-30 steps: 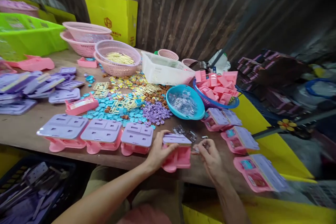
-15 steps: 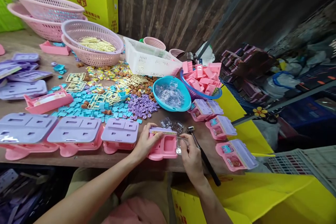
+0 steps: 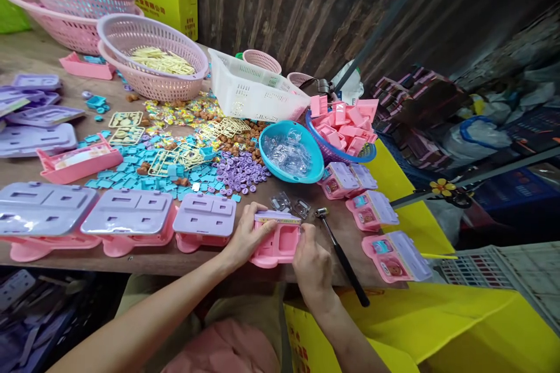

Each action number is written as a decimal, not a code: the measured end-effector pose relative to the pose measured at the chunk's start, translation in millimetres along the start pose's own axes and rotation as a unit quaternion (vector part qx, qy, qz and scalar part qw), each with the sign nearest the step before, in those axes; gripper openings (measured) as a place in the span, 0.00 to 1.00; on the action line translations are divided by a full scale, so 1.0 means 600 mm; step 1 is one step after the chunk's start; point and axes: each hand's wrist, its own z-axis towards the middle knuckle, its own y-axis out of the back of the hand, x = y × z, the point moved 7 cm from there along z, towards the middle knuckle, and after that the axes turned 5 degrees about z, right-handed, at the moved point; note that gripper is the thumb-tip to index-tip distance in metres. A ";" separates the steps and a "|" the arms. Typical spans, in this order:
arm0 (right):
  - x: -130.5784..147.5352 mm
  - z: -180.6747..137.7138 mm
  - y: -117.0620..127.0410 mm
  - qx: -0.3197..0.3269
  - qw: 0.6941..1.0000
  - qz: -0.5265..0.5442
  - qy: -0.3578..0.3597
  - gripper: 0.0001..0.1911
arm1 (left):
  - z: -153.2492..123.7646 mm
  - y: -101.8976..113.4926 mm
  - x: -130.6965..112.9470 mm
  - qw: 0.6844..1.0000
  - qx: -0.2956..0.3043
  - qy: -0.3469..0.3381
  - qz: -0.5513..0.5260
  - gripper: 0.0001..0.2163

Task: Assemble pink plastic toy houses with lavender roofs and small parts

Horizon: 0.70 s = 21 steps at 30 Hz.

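Observation:
My left hand (image 3: 245, 239) is closed around the left side of a pink toy pet house (image 3: 272, 245), its thumb lying across the front. The house has a lilac roof edge and a printed strip, and its open compartments face me. My right hand (image 3: 312, 262) is curled against the right edge of the house. Whatever its fingers hold is hidden. Just behind the house lie clear plastic parts (image 3: 301, 207). A small hammer (image 3: 345, 262) with a black handle rests to the right of my right hand.
Lilac-roofed houses (image 3: 203, 215) line the left front; finished-looking ones (image 3: 396, 256) stand at right. Behind are a blue bowl (image 3: 266, 160) of clear parts, a basket (image 3: 370, 154) of pink parts, a white basket (image 3: 258, 90) and loose purple pieces (image 3: 240, 172). A yellow box (image 3: 420, 326) stands below the table edge.
My right hand has moved left against the house and its fingers have curled in. The clear plastic piece seen at its fingers before is now out of sight. The view has shifted slightly.

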 end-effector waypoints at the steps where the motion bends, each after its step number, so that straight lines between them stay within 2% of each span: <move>1: -0.005 -0.003 0.003 0.003 1.000 0.024 -0.005 0.17 | -0.002 0.001 -0.001 1.000 -0.004 -0.006 0.002 0.15; 3: -0.026 -0.005 0.005 0.034 0.993 0.110 -0.013 0.17 | -0.007 0.004 -0.003 0.999 -0.018 -0.029 0.006 0.14; 5: -0.062 0.003 0.002 0.077 0.978 0.191 -0.025 0.19 | -0.013 0.002 -0.009 0.996 -0.022 -0.081 0.017 0.15; 6: -0.083 0.013 -0.001 0.088 0.975 0.199 -0.032 0.20 | -0.017 -0.003 -0.012 0.993 -0.017 -0.115 0.028 0.16; 8: -0.123 0.043 -0.016 0.100 0.985 0.141 -0.028 0.21 | -0.027 -0.020 -0.016 0.981 0.005 -0.185 0.064 0.20; 11: -0.151 0.095 -0.068 0.150 0.986 0.066 0.015 0.18 | -0.043 -0.051 -0.013 0.956 0.029 -0.255 0.142 0.24; 14: -0.147 0.132 -0.122 0.210 0.975 0.059 0.052 0.22 | -0.069 -0.061 -0.020 0.916 0.035 -0.335 0.220 0.40; 16: -0.141 0.146 -0.145 0.245 0.966 0.052 0.066 0.25 | -0.093 -0.042 -0.039 0.871 0.027 -0.407 0.274 0.48; 18: -0.140 0.155 -0.154 0.269 0.960 0.045 0.070 0.25 | -0.110 0.001 -0.061 0.830 0.004 -0.441 0.341 0.46; 19: -0.140 0.159 -0.153 0.276 0.958 0.042 0.069 0.23 | -0.109 0.030 -0.069 0.820 -0.012 -0.427 0.382 0.43; 21: -0.145 0.166 -0.141 0.283 0.956 0.038 0.065 0.15 | -0.090 0.094 -0.076 0.815 -0.026 -0.342 0.467 0.39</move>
